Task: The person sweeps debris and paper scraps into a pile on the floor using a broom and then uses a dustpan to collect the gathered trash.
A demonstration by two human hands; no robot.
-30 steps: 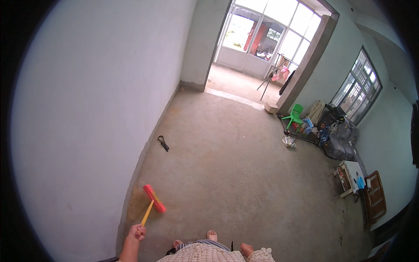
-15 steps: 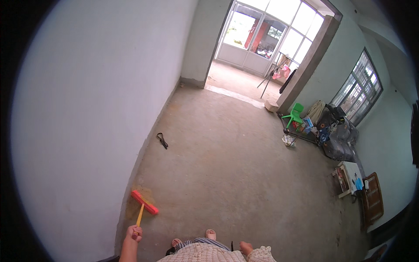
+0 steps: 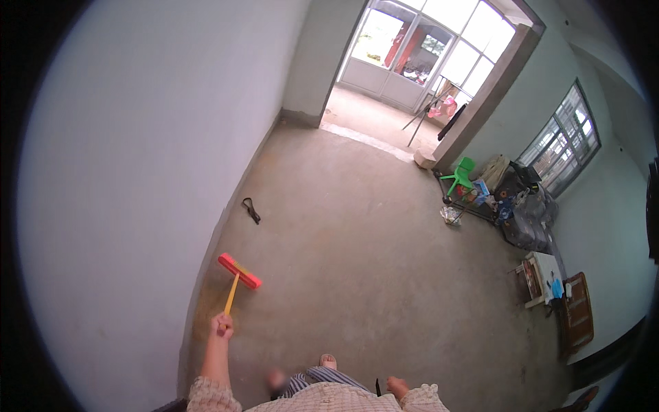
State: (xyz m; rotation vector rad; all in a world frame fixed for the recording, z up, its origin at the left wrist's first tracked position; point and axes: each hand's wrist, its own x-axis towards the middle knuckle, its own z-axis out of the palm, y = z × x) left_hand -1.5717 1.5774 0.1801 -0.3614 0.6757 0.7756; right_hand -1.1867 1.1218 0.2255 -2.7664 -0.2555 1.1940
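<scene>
My left hand (image 3: 222, 325) is wrapped round the yellow handle of a floor brush (image 3: 240, 270) with a wide red head. The arm reaches forward near the foot of the left wall, the brush head out ahead of the hand. Whether the head touches the floor I cannot tell. My right hand (image 3: 396, 386) is curled closed by my right side, next to a thin black strap-like thing (image 3: 377, 387); what is in its fingers, if anything, is hidden. Farther along the wall a looped black strap (image 3: 251, 211) lies on the floor.
The white wall (image 3: 137, 192) runs along my left. A doorway threshold (image 3: 367, 142) lies ahead, with a block (image 3: 425, 158) at its right side. To the right are a green chair (image 3: 460, 175), piled bags (image 3: 528, 223), a small white table (image 3: 544, 278) and a brown wooden panel (image 3: 578, 312).
My left hand has pushed the brush forward and slightly right, away from me. My left sleeve has come into view. The right hand stays by my side, still closed.
</scene>
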